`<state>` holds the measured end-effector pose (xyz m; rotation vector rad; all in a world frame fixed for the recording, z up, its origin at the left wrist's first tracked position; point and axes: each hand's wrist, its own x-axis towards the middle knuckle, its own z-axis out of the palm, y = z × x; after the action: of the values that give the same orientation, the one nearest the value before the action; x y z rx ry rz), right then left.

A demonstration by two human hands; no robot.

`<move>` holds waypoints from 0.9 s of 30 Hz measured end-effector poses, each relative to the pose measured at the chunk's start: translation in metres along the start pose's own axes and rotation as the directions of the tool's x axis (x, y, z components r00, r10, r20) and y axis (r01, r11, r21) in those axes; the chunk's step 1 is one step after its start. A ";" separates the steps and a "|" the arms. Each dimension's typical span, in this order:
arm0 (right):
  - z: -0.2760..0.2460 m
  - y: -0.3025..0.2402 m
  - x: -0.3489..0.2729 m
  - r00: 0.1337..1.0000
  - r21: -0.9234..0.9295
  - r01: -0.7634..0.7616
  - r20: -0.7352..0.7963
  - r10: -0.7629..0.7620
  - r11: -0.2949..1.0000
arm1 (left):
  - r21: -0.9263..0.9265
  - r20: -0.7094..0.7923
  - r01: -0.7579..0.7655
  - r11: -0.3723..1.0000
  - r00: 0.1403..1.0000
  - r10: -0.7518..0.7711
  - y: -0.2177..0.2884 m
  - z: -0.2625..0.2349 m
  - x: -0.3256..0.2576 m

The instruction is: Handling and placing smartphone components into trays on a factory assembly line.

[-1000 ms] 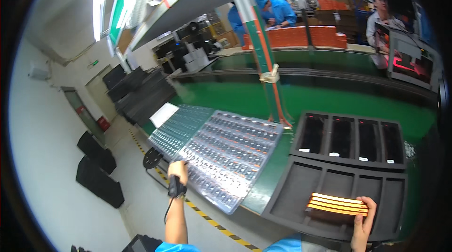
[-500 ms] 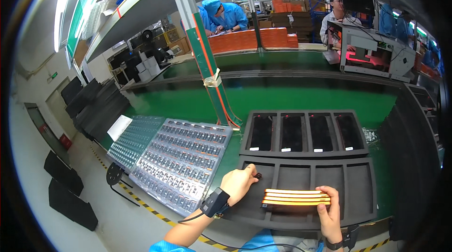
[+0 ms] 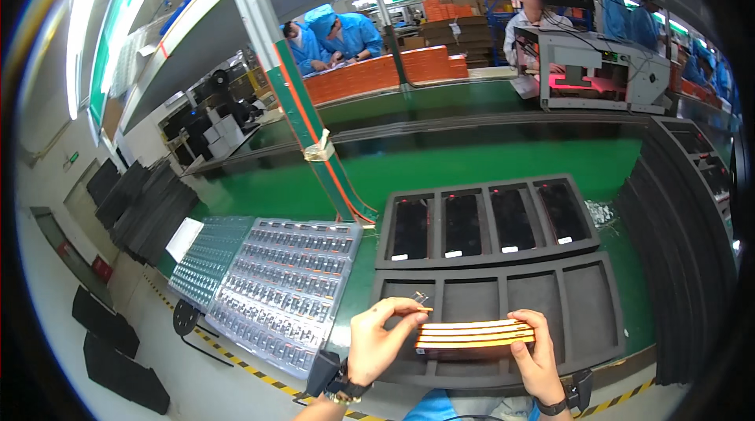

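My right hand (image 3: 538,352) grips a stack of flat, dark slabs with glowing orange-yellow edges (image 3: 472,335) by its right end. At the stack's left end, my left hand (image 3: 379,344) pinches a small thin part (image 3: 423,301), clear-looking with an orange edge; its kind is too small to make out. Both hands are above a black foam tray (image 3: 536,301) whose visible compartments hold nothing. Just behind it lies a second foam tray (image 3: 436,224), with a dark slab (image 3: 462,220) bearing a white label in each of its several compartments.
Left of the foam trays, a clear plastic tray (image 3: 275,287) holds rows of small parts, beside a greenish one (image 3: 208,260). A green-and-orange post (image 3: 303,118) rises behind. Stacked black foam (image 3: 668,256) stands at the right. Co-workers (image 3: 342,36) sit across the bench.
My left hand has turned and brought the small part up to the stack's left end. My right hand still holds the stack. The whole view has shifted slightly.
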<state>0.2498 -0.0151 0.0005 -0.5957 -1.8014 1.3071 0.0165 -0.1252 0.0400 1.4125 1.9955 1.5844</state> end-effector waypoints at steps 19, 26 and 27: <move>-0.009 0.012 -0.006 0.996 -0.025 -0.053 0.069 0.055 0.998 | -0.094 0.260 -0.320 0.943 0.906 0.333 0.052 0.088 0.010; -0.009 0.009 -0.004 0.995 -0.017 -0.070 0.064 0.071 0.997 | 0.036 0.274 -0.460 0.887 0.858 0.434 0.049 0.088 0.009; -0.009 0.009 -0.004 0.996 -0.017 -0.066 0.067 0.067 0.998 | 0.053 0.260 -0.507 0.860 0.839 0.478 0.048 0.088 0.010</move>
<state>0.2584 -0.0099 -0.0080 -0.6311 -1.8616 1.3744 0.0963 -0.0651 0.0497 2.1925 1.6910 1.3866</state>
